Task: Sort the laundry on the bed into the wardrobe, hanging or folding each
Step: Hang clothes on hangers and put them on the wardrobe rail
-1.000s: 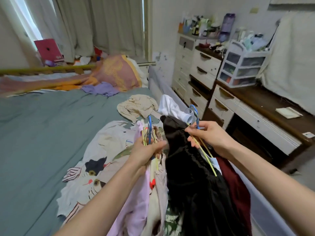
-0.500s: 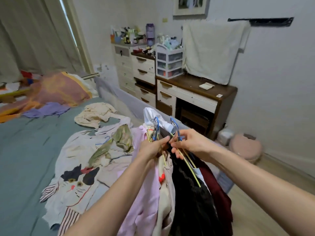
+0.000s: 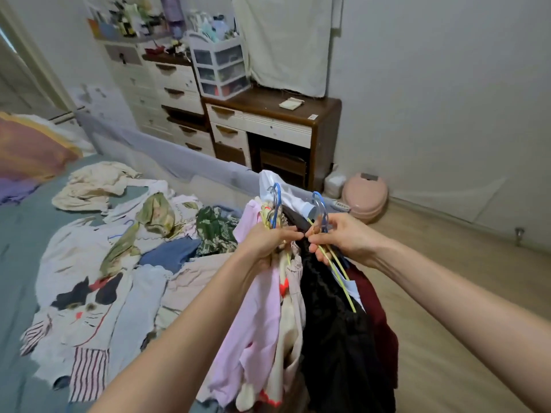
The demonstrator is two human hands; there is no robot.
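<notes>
My left hand (image 3: 268,242) grips a bunch of blue and yellow hangers (image 3: 275,204) from which a pink garment (image 3: 253,323) and a cream one hang. My right hand (image 3: 343,236) grips a second bunch of hangers (image 3: 319,204) carrying a black garment (image 3: 334,338) and a dark red one (image 3: 378,317). The two hands are held close together, almost touching, over the bed's right edge. More laundry (image 3: 125,248) lies spread on the teal bed (image 3: 18,248): a cat-print piece, a blue item, a green patterned one, a beige one. No wardrobe is in view.
A grey bed rail (image 3: 179,156) runs along the bed's far side. Behind it stand white drawers (image 3: 176,93) and a brown desk (image 3: 268,114) with a plastic drawer unit (image 3: 220,67). A pink round object (image 3: 365,195) sits on the wooden floor (image 3: 462,278) at right.
The view has swung right, from the bed toward the desk and floor. Both hands with their hangers have drawn closer together and lifted the clothes off the bed.
</notes>
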